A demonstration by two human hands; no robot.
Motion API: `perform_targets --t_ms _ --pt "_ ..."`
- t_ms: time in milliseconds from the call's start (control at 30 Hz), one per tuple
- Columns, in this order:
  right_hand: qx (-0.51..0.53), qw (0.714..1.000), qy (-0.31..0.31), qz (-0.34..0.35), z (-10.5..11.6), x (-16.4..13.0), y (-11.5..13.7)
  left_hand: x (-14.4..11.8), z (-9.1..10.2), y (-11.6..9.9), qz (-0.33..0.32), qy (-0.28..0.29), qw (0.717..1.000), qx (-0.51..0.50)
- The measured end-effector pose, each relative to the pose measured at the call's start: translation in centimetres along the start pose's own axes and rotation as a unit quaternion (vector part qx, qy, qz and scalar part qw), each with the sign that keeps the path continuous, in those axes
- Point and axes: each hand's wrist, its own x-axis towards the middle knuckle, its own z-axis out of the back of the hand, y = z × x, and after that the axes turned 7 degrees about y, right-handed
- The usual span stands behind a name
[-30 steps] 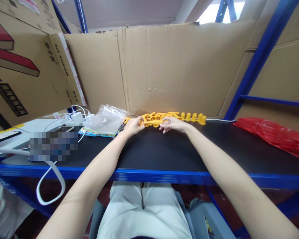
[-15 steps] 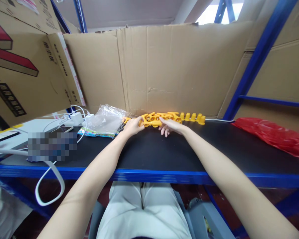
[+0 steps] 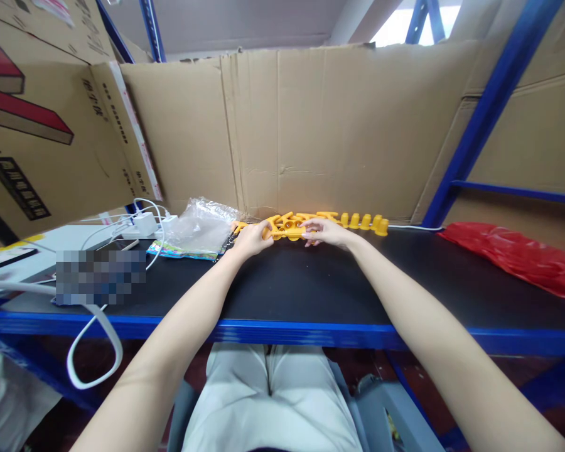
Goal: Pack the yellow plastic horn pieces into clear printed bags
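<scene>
My left hand (image 3: 250,238) and right hand (image 3: 326,233) each curl around yellow plastic pieces (image 3: 289,226). Both reach far ahead, since the pile lies against the cardboard wall (image 3: 320,125).

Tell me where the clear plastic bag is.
In the head view, the clear plastic bag lies on the black table, just left of the left hand, beside the white chargers.

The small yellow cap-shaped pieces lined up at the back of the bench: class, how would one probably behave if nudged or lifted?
The yellow cap-shaped pieces look like moulded plastic, so each is probably light and stiff. They stand upright on what seem to be wider bases on the black bench top, so a gentle push would likely slide one rather than tip it. Once on its side, its round form might roll.
</scene>
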Motion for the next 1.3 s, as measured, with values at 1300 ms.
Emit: perform_targets --t_ms 1300 --pt "0.031 0.999 0.003 -0.026 -0.39 0.00 -0.25 0.09 -0.32 0.13 -0.003 0.001 1.000 -0.016"
